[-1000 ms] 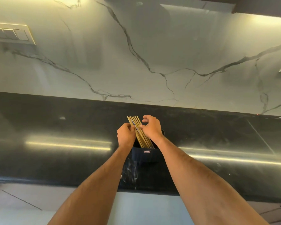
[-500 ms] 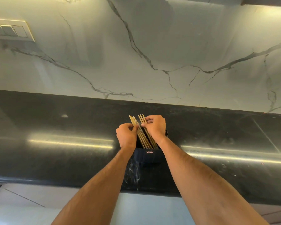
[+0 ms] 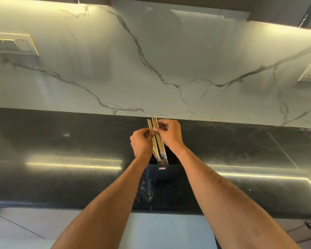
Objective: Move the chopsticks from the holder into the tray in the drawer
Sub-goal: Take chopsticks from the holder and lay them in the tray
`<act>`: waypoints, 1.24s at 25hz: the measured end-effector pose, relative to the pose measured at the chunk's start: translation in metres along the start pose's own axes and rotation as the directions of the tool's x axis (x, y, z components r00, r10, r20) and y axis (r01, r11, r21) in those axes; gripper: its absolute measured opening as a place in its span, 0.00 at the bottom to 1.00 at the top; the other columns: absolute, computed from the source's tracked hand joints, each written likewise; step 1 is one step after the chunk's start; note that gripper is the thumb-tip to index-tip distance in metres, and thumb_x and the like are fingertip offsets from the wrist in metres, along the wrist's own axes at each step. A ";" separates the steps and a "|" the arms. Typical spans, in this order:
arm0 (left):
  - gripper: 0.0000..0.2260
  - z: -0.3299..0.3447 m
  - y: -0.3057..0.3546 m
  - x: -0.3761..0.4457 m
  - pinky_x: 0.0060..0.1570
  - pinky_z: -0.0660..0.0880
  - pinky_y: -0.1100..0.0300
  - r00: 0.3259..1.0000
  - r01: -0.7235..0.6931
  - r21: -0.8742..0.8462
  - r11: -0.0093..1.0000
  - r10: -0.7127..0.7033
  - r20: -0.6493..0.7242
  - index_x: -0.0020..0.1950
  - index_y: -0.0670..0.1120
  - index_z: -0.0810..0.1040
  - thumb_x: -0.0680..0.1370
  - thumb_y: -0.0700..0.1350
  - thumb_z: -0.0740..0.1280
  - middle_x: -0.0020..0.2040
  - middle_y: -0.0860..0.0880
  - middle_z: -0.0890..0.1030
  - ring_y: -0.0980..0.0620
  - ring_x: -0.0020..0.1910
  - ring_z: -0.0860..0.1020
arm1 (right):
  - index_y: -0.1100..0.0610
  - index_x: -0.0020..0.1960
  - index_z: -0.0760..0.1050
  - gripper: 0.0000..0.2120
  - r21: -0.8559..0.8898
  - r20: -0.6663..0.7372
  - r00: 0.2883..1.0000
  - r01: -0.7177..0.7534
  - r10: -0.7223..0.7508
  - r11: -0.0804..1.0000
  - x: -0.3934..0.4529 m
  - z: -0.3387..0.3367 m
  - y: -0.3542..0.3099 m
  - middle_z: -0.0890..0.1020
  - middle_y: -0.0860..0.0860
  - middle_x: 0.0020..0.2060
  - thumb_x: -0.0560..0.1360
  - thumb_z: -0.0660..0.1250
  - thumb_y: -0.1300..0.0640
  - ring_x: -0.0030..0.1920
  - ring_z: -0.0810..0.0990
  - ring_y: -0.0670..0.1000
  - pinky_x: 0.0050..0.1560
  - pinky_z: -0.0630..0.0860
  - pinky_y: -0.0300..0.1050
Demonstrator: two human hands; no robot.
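Both the left hand (image 3: 141, 142) and right hand (image 3: 169, 133) grip pale wooden chopsticks (image 3: 157, 141) standing in the dark holder (image 3: 160, 172) mid-table, near the black table's (image 3: 61, 159) back edge.

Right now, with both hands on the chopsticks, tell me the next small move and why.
Probably keep lifting straight up. Both the left hand and the right hand pinch the bundle of pale wooden chopsticks, but their patterned lower ends still sit inside the rim of the dark blue holder on the black stone counter. The ends need to clear that rim before the bundle travels sideways.
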State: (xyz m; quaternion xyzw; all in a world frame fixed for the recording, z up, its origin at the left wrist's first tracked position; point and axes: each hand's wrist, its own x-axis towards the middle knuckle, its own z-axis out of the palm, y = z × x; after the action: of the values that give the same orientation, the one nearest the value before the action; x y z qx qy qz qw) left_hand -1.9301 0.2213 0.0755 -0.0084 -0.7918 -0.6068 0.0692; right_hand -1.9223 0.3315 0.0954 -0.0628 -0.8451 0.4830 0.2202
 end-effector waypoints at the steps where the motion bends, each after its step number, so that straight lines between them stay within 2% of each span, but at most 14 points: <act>1: 0.04 -0.002 0.007 -0.001 0.41 0.81 0.58 1.000 -0.015 -0.001 1.000 0.015 -0.008 0.47 0.47 0.87 0.78 0.40 0.71 0.36 0.53 0.83 0.53 0.39 0.83 | 0.59 0.53 0.85 0.09 0.003 0.007 1.000 0.015 -0.015 1.000 0.000 -0.004 -0.007 0.86 0.48 0.40 0.73 0.75 0.66 0.39 0.84 0.37 0.45 0.77 0.28; 5: 0.07 -0.015 0.039 -0.006 0.39 0.79 0.56 0.990 -0.143 0.001 0.990 0.143 -0.005 0.48 0.45 0.86 0.79 0.38 0.68 0.36 0.52 0.83 0.54 0.37 0.82 | 0.60 0.55 0.85 0.11 0.046 -0.010 0.999 0.046 -0.045 0.998 -0.002 -0.022 -0.042 0.88 0.54 0.46 0.73 0.75 0.67 0.44 0.85 0.44 0.49 0.78 0.32; 8: 0.07 -0.027 0.058 -0.011 0.41 0.79 0.58 0.977 -0.212 -0.006 0.977 0.212 0.012 0.50 0.43 0.86 0.79 0.37 0.67 0.38 0.50 0.84 0.55 0.37 0.81 | 0.60 0.55 0.85 0.12 0.096 -0.029 0.999 0.038 -0.035 0.995 -0.005 -0.033 -0.065 0.87 0.53 0.46 0.73 0.74 0.67 0.47 0.84 0.48 0.50 0.80 0.37; 11: 0.07 -0.042 0.077 -0.020 0.42 0.79 0.58 0.970 -0.243 0.000 0.970 0.243 0.018 0.49 0.42 0.85 0.80 0.37 0.67 0.39 0.48 0.84 0.53 0.39 0.82 | 0.58 0.57 0.84 0.11 0.229 0.016 0.999 -0.053 0.051 0.972 -0.019 -0.038 -0.088 0.86 0.48 0.45 0.76 0.71 0.66 0.44 0.83 0.41 0.43 0.78 0.32; 13: 0.08 -0.052 0.088 -0.028 0.38 0.76 0.61 0.968 -0.248 0.020 0.969 0.247 0.035 0.45 0.43 0.85 0.80 0.37 0.67 0.36 0.49 0.82 0.55 0.36 0.81 | 0.58 0.57 0.84 0.11 0.334 0.046 0.989 -0.145 0.137 0.931 -0.026 -0.038 -0.100 0.86 0.51 0.47 0.78 0.68 0.66 0.45 0.85 0.44 0.44 0.80 0.35; 16: 0.13 -0.058 0.089 -0.033 0.32 0.75 0.56 0.976 -0.214 0.095 0.972 0.210 0.057 0.34 0.42 0.79 0.79 0.36 0.66 0.31 0.48 0.79 0.54 0.30 0.76 | 0.62 0.54 0.83 0.10 0.495 0.159 0.941 -0.339 0.300 0.800 -0.035 -0.036 -0.103 0.85 0.62 0.47 0.79 0.65 0.69 0.41 0.85 0.52 0.44 0.83 0.46; 18: 0.17 -0.057 0.085 -0.044 0.31 0.74 0.55 0.985 -0.175 0.141 0.974 0.171 0.035 0.29 0.44 0.75 0.79 0.36 0.66 0.30 0.47 0.79 0.52 0.30 0.75 | 0.63 0.52 0.82 0.11 0.538 0.210 0.907 -0.419 0.366 0.731 -0.045 -0.030 -0.100 0.84 0.61 0.41 0.80 0.62 0.70 0.36 0.84 0.52 0.37 0.82 0.44; 20: 0.17 -0.086 0.085 -0.098 0.31 0.74 0.57 0.986 -0.156 0.179 0.972 0.143 0.082 0.29 0.45 0.75 0.79 0.37 0.67 0.32 0.48 0.80 0.52 0.31 0.78 | 0.63 0.51 0.82 0.12 0.603 0.210 0.895 -0.435 0.393 0.668 -0.111 -0.037 -0.118 0.84 0.59 0.40 0.80 0.60 0.71 0.36 0.84 0.53 0.36 0.82 0.44; 22: 0.13 -0.083 0.076 -0.103 0.33 0.77 0.57 0.993 -0.103 0.184 0.978 0.091 0.075 0.33 0.43 0.80 0.79 0.39 0.69 0.34 0.49 0.81 0.51 0.35 0.81 | 0.63 0.51 0.81 0.12 0.646 0.233 0.867 -0.476 0.439 0.597 -0.121 -0.028 -0.112 0.84 0.61 0.43 0.81 0.59 0.69 0.41 0.85 0.56 0.41 0.83 0.47; 25: 0.06 -0.083 0.070 -0.096 0.37 0.76 0.58 0.998 -0.028 0.201 0.979 0.018 0.054 0.40 0.43 0.83 0.77 0.39 0.71 0.38 0.49 0.82 0.52 0.39 0.81 | 0.61 0.55 0.81 0.10 0.611 0.233 0.844 -0.514 0.484 0.602 -0.124 -0.024 -0.104 0.85 0.62 0.51 0.82 0.60 0.65 0.52 0.86 0.59 0.57 0.82 0.56; 26: 0.04 -0.083 0.068 -0.095 0.38 0.76 0.58 0.999 -0.009 0.177 0.984 0.002 0.039 0.41 0.43 0.83 0.76 0.39 0.73 0.40 0.50 0.83 0.52 0.41 0.81 | 0.60 0.55 0.80 0.10 0.613 0.238 0.843 -0.516 0.482 0.599 -0.125 -0.024 -0.103 0.86 0.61 0.51 0.83 0.60 0.64 0.54 0.85 0.59 0.59 0.81 0.58; 27: 0.04 -0.085 0.067 -0.099 0.39 0.76 0.58 0.999 0.009 0.155 0.988 -0.015 0.038 0.40 0.44 0.83 0.74 0.41 0.76 0.40 0.51 0.83 0.53 0.41 0.81 | 0.60 0.55 0.80 0.09 0.618 0.243 0.842 -0.517 0.481 0.593 -0.129 -0.024 -0.107 0.86 0.60 0.50 0.83 0.60 0.63 0.54 0.86 0.59 0.60 0.80 0.59; 30: 0.14 -0.092 0.064 -0.122 0.33 0.75 0.59 0.996 0.083 0.090 0.993 -0.084 0.010 0.33 0.45 0.79 0.69 0.48 0.80 0.32 0.52 0.79 0.54 0.31 0.77 | 0.61 0.54 0.78 0.08 0.656 0.191 0.851 -0.481 0.489 0.581 -0.148 -0.027 -0.114 0.86 0.59 0.46 0.84 0.60 0.61 0.49 0.86 0.57 0.59 0.81 0.57; 31: 0.14 -0.093 0.062 -0.128 0.34 0.78 0.57 0.993 0.119 0.052 0.992 -0.119 0.006 0.34 0.44 0.78 0.69 0.49 0.81 0.32 0.51 0.80 0.54 0.31 0.78 | 0.61 0.54 0.78 0.08 0.657 0.158 0.854 -0.466 0.496 0.592 -0.154 -0.027 -0.117 0.85 0.58 0.44 0.84 0.60 0.61 0.46 0.86 0.55 0.57 0.82 0.56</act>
State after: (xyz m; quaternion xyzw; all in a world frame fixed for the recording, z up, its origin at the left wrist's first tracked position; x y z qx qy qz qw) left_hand -1.7876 0.1571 0.1432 0.0380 -0.8066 -0.5892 0.0294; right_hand -1.7600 0.2425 0.1582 -0.2144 -0.5574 0.7949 0.1067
